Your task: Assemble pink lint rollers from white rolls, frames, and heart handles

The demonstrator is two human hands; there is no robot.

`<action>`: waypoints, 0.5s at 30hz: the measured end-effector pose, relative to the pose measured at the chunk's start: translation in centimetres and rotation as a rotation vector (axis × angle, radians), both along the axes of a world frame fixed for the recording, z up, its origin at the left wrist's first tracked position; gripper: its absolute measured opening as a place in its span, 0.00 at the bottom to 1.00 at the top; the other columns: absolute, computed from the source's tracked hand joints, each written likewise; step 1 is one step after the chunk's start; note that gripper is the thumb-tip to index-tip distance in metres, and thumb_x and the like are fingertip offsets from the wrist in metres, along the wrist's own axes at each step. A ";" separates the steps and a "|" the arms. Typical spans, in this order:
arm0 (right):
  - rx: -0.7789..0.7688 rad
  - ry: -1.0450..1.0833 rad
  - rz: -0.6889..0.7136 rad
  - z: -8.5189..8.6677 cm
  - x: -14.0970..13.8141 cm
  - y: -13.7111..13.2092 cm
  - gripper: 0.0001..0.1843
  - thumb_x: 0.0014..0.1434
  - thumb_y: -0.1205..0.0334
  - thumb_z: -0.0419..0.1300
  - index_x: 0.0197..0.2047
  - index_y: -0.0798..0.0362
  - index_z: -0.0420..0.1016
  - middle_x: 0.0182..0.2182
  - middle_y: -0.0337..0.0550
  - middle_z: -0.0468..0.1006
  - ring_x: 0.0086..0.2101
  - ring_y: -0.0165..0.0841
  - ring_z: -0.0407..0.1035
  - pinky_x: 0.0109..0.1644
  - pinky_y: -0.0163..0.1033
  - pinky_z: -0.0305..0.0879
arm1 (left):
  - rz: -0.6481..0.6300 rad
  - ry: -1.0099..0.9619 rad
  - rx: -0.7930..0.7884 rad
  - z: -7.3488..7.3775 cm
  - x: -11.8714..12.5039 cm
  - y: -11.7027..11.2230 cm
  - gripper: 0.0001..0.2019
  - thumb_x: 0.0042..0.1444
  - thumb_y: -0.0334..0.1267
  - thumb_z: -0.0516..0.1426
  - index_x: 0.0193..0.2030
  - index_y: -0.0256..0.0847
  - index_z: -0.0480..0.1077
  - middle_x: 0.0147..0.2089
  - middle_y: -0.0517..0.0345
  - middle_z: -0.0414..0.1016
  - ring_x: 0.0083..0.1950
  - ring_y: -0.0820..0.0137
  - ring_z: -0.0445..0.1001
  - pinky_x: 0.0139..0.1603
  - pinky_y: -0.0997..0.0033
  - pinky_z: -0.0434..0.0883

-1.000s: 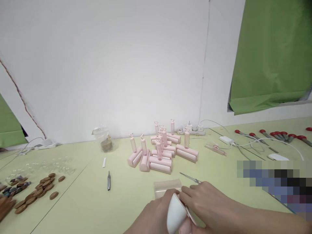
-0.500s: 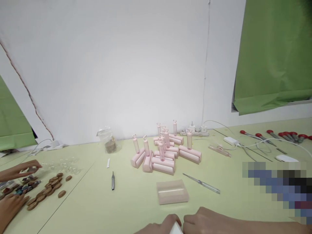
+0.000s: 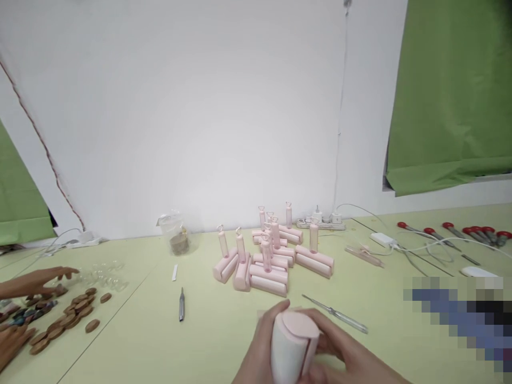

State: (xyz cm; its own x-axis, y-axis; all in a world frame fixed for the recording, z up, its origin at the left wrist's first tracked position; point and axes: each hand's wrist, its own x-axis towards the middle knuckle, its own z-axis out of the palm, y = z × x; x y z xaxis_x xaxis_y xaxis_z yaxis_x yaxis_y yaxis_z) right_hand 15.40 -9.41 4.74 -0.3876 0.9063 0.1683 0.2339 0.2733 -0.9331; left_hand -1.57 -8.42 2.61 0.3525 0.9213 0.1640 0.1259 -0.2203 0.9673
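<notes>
Both my hands hold one pink roller-shaped piece [image 3: 292, 344] upright at the bottom middle, its slotted round end facing me. My left hand [image 3: 260, 349] wraps its left side with the thumb up along the edge. My right hand [image 3: 344, 354] cups its right side, fingers curled round it. Behind the piece, mostly hidden, lies a pale translucent box on the yellow-green table [image 3: 208, 341]. A cluster of pink rollers with upright pink tubes [image 3: 272, 256] stands further back at the middle.
A thin clear-handled tool [image 3: 336, 314] lies right of my hands, a small metal pen-like tool [image 3: 181, 305] to the left. Brown wooden discs [image 3: 68, 314] and another person's hands [image 3: 38, 282] are at far left. Red-handled tools [image 3: 460, 232], cables and a power strip [image 3: 320, 221] sit at right rear.
My hands have come back up into view from the bottom edge, lifting the pink piece upright in front of the translucent box. The other person's hand at the left has shifted slightly.
</notes>
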 end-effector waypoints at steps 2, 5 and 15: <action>-0.002 0.175 -0.025 -0.4 -0.7 1.2 0.21 0.51 0.50 0.56 0.46 0.49 0.66 0.41 0.44 0.72 0.42 0.38 0.67 0.46 0.42 0.63 | 0.045 -0.027 0.070 0.8 0.7 0.6 0.40 0.38 0.38 0.62 0.60 0.44 0.50 0.50 0.46 0.66 0.53 0.55 0.64 0.51 0.57 0.62; 0.049 0.211 -0.112 0.0 -0.9 3.1 0.18 0.55 0.52 0.53 0.48 0.48 0.63 0.40 0.42 0.73 0.42 0.37 0.67 0.46 0.42 0.63 | -0.017 0.076 0.154 1.4 -0.5 2.2 0.54 0.32 0.39 0.66 0.63 0.45 0.38 0.62 0.46 0.48 0.61 0.54 0.51 0.57 0.58 0.56; 0.593 -0.784 0.103 0.5 -1.8 6.3 0.11 0.59 0.62 0.49 0.44 0.47 0.68 0.34 0.43 0.72 0.37 0.37 0.66 0.37 0.40 0.61 | -0.179 0.247 0.024 -4.2 -4.7 6.9 0.28 0.37 0.39 0.63 0.47 0.39 0.62 0.44 0.57 0.66 0.47 0.62 0.65 0.49 0.66 0.61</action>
State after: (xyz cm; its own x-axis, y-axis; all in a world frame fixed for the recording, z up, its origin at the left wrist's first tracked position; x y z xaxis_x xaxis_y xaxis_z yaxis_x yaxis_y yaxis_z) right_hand 13.65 -3.12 5.25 -0.6556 0.7138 0.2464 0.6761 0.7002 -0.2295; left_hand -6.26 -1.50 -1.60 0.5405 0.8381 0.0743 0.3139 -0.2828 0.9064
